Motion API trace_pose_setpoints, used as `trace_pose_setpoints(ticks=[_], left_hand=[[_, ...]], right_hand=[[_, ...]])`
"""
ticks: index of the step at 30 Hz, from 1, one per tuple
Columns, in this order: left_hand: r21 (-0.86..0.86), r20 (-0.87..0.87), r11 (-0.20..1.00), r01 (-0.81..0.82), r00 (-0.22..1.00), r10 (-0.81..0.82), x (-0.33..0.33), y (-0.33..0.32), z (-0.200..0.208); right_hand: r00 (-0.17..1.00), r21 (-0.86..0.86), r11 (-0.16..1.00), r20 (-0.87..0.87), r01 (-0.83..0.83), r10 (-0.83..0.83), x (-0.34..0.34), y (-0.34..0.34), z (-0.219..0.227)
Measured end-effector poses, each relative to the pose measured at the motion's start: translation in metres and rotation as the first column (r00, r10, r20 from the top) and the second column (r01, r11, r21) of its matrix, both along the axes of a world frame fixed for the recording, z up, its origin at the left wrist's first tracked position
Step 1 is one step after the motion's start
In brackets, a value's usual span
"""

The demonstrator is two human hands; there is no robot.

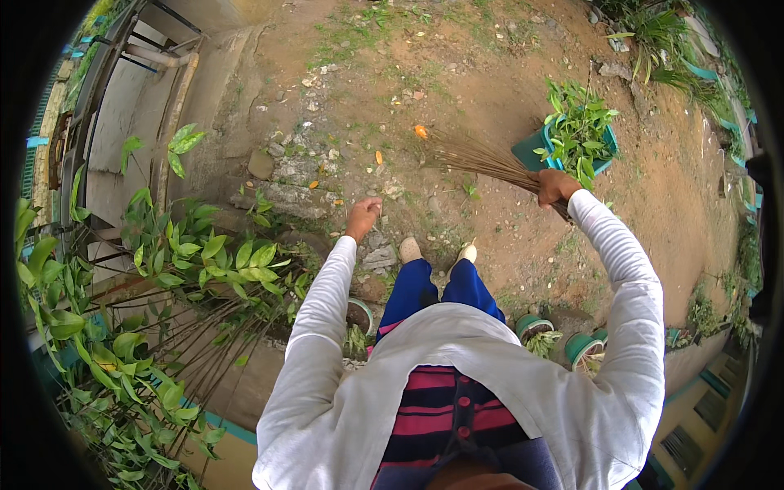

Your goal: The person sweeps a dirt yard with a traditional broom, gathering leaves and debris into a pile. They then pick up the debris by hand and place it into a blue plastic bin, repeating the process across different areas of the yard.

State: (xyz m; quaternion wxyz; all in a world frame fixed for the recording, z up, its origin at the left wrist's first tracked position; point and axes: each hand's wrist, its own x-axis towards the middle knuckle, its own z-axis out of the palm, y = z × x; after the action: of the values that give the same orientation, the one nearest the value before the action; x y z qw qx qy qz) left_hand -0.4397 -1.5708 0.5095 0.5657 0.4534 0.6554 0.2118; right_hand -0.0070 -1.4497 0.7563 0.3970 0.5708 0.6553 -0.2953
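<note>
My right hand [558, 188] gripped a stick broom [483, 161] near the green bin [528, 150] while my left hand [363, 218] hung half-open above dirt [510, 237]

Two hands [557, 187], one twig broom [487, 163], one teal bin [529, 149], two shoes [410, 249]

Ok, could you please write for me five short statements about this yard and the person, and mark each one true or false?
1. The right hand grips a stick broom. True.
2. The left hand holds a second broom. False: no broom shows in it.
3. Leafy branches stick up from the teal container. True.
4. The trousers are red. False: they are blue.
5. The sleeves are pale. True.
</note>
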Motion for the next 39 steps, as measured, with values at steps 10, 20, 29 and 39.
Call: trace_pose_setpoints(ticks=[10,20,29,39], left_hand=[[0.032,-0.042,0.990,0.135,0.990,-0.133,0.032,0.035,-0.013],[0.007,-0.033,1.000,0.021,0.999,-0.020,-0.012,-0.005,-0.026],[-0.004,-0.098,0.983,-0.182,0.979,0.181,-0.067,-0.077,-0.030],[0.053,-0.093,0.951,-0.305,0.946,0.309,-0.054,-0.086,-0.020]], right_hand=[[0.969,-0.224,0.947,-0.040,0.230,-0.245,0.060,-0.051,0.136],[0.977,-0.653,0.728,0.148,0.211,-0.151,-0.009,0.029,-0.057],[0.966,-0.474,0.846,0.189,0.245,-0.174,-0.129,0.168,-0.019],[0.936,-0.387,0.900,-0.193,0.203,-0.294,-0.089,0.146,0.091]])
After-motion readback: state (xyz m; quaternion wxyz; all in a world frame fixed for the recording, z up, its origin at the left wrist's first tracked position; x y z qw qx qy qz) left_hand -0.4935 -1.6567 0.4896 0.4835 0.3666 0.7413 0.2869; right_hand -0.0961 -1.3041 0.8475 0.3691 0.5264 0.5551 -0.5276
